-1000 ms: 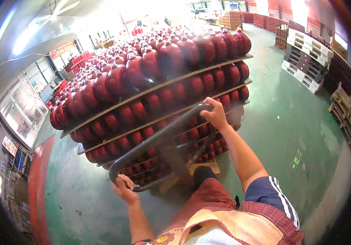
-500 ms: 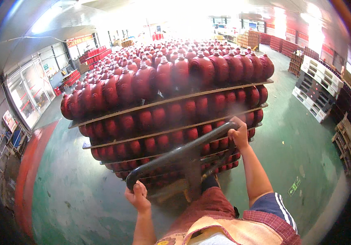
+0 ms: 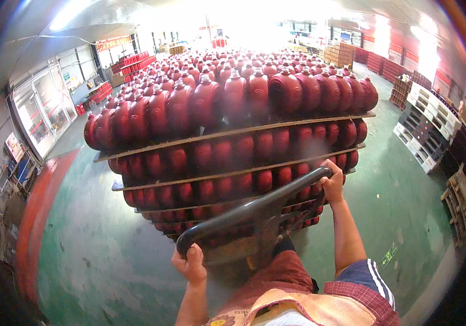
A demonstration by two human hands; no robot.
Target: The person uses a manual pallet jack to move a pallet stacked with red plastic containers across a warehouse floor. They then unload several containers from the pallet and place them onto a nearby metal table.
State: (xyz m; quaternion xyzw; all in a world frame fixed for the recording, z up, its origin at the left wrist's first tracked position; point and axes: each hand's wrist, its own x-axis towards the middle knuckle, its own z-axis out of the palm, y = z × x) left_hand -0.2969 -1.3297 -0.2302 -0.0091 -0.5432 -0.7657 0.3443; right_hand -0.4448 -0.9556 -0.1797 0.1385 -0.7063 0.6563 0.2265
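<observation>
My left hand [image 3: 190, 264] is closed round the lower left end of a black handle bar [image 3: 249, 209], which looks like a pallet truck's handle. Higher up, at the bar's right end, my right hand [image 3: 333, 183] has its fingers wrapped round it. The bar slants up from left to right. Just beyond it stands a large stack of dark red, round-shouldered bottles [image 3: 207, 103], in several layers. Thin boards [image 3: 233, 132] separate the layers. The bar and my legs hide part of the stack's bottom.
Green floor [image 3: 102, 239] surrounds the stack, with a red stripe [image 3: 43, 217] at left. White and black plastic pallets [image 3: 427, 117] are piled at right, near wooden pallets [image 3: 459, 201]. Glass doors [image 3: 43, 106] stand at far left. Brown stacks [image 3: 338, 54] stand at the back.
The handle and both hands have shifted a little to the right in view. The bottle stack also sits slightly further right. Both hands keep their grip.
</observation>
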